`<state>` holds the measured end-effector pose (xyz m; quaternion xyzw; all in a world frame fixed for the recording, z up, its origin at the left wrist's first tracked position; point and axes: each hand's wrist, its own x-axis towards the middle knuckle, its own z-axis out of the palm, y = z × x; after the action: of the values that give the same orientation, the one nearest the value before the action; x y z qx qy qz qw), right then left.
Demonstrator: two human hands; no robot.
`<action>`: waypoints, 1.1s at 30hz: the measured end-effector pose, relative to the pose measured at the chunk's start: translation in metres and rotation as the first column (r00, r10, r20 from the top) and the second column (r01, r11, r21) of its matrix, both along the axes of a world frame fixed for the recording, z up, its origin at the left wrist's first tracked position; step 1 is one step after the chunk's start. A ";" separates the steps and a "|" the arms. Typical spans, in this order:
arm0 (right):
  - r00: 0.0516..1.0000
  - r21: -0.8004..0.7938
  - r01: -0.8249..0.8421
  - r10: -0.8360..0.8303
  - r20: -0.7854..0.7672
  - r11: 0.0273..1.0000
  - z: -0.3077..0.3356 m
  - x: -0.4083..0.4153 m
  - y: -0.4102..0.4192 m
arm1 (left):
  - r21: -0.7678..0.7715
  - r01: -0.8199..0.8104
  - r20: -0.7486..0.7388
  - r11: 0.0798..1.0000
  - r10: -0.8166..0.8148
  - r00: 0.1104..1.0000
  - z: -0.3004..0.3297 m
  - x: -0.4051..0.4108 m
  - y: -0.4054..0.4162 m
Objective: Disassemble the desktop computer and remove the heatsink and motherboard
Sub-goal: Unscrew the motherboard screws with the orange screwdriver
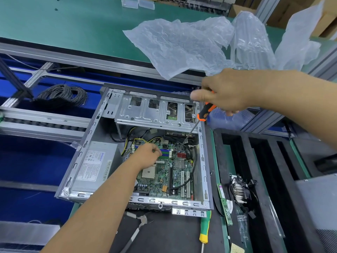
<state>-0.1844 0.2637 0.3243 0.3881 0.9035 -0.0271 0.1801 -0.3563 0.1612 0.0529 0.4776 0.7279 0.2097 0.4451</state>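
An open desktop case (83, 156) lies on its side before me. Inside it the green motherboard (177, 172) shows a bare white CPU socket (148, 172). My left hand (146, 155) reaches into the case and pinches something small over the blue memory slots (165, 152). My right hand (226, 90) grips an orange-and-black screwdriver (205, 113) above the drive cage (155, 110); its shaft slants down toward the board's upper edge. The heatsink with fan (239, 191) lies outside the case, on black foam at the right.
A grey power supply (94, 165) fills the case's left side. A memory stick (225, 203) and a green-and-yellow screwdriver (205, 228) lie by the case's right front corner. Crumpled plastic wrap (182, 44) lies on the green bench behind. A cable coil (62, 94) sits at left.
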 end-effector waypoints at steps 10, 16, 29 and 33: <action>0.974 -0.056 -0.061 0.048 -0.222 0.997 -0.005 0.008 -0.001 | -0.009 0.006 -0.014 1.000 -0.006 1.000 0.002 0.002 0.000; 0.977 0.047 -0.132 0.138 -0.161 0.990 -0.006 0.012 0.000 | -0.012 0.010 -0.016 1.000 -0.010 1.000 0.003 0.002 0.000; 0.977 -0.013 -0.132 0.128 -0.171 0.991 -0.007 0.020 0.001 | -0.019 0.005 -0.015 1.000 -0.005 1.000 0.003 0.002 -0.001; 0.992 0.097 -0.062 0.072 -0.103 0.993 -0.009 0.021 -0.001 | -0.027 0.005 -0.015 1.000 -0.005 1.000 0.004 0.003 -0.001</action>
<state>-0.1634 0.2632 0.3153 0.3635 0.9245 0.0009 0.1142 -0.3538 0.1603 0.0565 0.4749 0.7327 0.1951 0.4467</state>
